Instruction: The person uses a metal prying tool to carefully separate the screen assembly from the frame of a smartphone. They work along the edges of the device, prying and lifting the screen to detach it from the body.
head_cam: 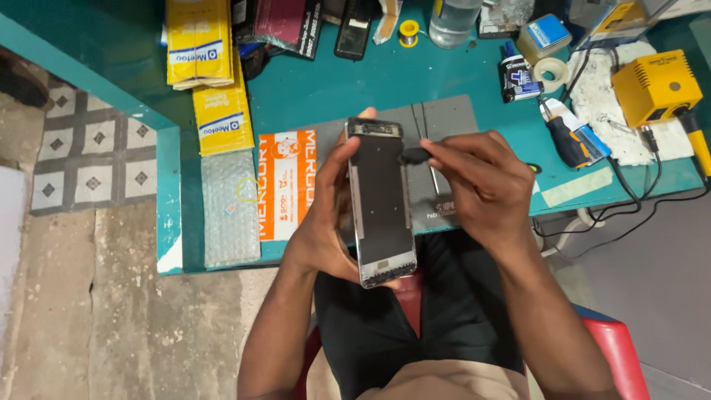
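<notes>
— Bench: what sits on your teal worktop [370, 81]?

— Grey mat [444, 118] at centre; orange printed sheet [285, 185] at 9 o'clock of it; yellow soldering station [655, 87] at 2 o'clock; screwdriver [566, 137] between them.

— Hands?

— Your left hand [326, 222] is clamped around an opened phone [381, 204], held over the mat's near edge. Your right hand [481, 181], at the phone's 3 o'clock, has fingertips pinched together on a small black pick [415, 155] touching the phone's right edge.
</notes>
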